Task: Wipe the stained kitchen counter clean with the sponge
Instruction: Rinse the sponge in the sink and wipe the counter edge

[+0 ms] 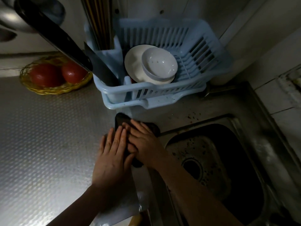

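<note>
Counter; sponge under straight fingers of left hand, right hand

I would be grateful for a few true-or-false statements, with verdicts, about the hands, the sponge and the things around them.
1. The left hand and the right hand both press flat on the dark sponge. True.
2. The yellow basket holds green apples. False: it holds two red tomatoes.
3. White bowls sit in the blue dish rack. True.
4. The sponge lies inside the sink. False: it lies on the counter, beside the sink's rim.
5. Dark specks dot the counter behind the sink. True.
</note>
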